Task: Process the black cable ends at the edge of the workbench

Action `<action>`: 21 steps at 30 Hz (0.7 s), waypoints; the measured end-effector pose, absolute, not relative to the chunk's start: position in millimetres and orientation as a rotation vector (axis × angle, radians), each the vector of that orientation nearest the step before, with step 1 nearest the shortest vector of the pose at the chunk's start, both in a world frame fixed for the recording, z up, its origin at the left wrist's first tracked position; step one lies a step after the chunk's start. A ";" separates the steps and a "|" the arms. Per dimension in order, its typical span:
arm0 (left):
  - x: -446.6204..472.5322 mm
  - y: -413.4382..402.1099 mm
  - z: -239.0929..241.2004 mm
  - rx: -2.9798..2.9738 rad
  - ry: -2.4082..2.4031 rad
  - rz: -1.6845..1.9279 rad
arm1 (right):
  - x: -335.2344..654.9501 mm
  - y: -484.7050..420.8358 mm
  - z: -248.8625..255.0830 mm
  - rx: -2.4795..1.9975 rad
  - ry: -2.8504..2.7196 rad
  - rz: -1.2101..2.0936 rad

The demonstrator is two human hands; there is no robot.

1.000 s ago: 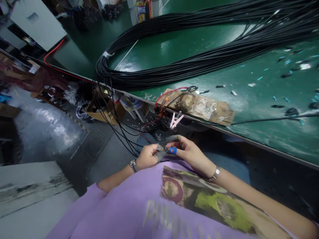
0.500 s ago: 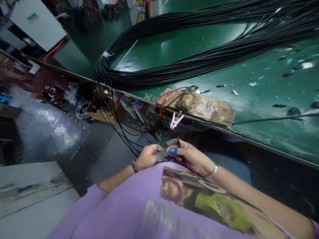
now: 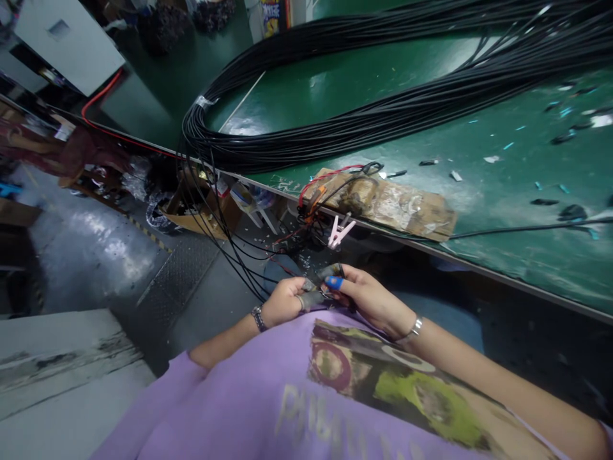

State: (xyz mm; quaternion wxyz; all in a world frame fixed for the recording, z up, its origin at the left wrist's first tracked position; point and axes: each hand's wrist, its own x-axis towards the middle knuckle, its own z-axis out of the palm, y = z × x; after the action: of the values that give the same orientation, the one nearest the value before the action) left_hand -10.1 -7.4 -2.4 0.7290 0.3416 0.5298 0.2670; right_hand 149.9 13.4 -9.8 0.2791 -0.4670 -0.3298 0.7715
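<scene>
My left hand (image 3: 286,300) is closed close to my body, its covered fingertips pinching the end of a black cable (image 3: 246,271). That cable hangs in a few strands from the table edge; its tip is hidden among the fingers. Touching it from the other side, my right hand (image 3: 371,300) is closed, a blue wrap (image 3: 334,282) on its thumb. Between its fingers is a small dark tool (image 3: 340,268) with a metal glint near the left fingertips; its exact kind is unclear.
A thick coil of black cable (image 3: 297,144) lies on the green table (image 3: 383,83). A wooden block (image 3: 407,207) with wires and a pink clip (image 3: 340,232) sit at the edge. Black and blue scraps (image 3: 543,202) are scattered right. A cardboard box (image 3: 205,217) stands below.
My right hand has turned slightly and its fingers have shifted around the dark tool, whose two prongs no longer stick up. The left hand stays almost in place.
</scene>
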 end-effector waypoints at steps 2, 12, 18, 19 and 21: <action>-10.6 -7.4 -4.1 0.758 1.172 0.585 | 149.9 13.5 -11.2 -1.252 -0.874 2.081; -14.1 -9.4 -14.9 0.791 1.189 0.614 | 151.0 11.4 -13.4 -1.245 -1.059 1.951; -12.5 -7.9 -13.5 0.809 1.205 0.613 | 152.5 12.3 -16.3 -1.218 -1.419 1.657; -12.2 -7.5 -12.4 0.805 1.206 0.614 | 153.3 12.9 -16.4 -1.224 -1.416 1.641; -12.3 -6.6 -10.4 0.798 1.209 0.614 | 155.2 14.2 -16.2 -1.244 -1.328 1.661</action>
State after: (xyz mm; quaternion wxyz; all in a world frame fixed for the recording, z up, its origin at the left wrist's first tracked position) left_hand -12.3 -6.6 -10.4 0.7062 0.3590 0.5441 0.2761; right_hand 155.2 14.2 -16.2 0.3323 -0.4763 -0.5082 0.6359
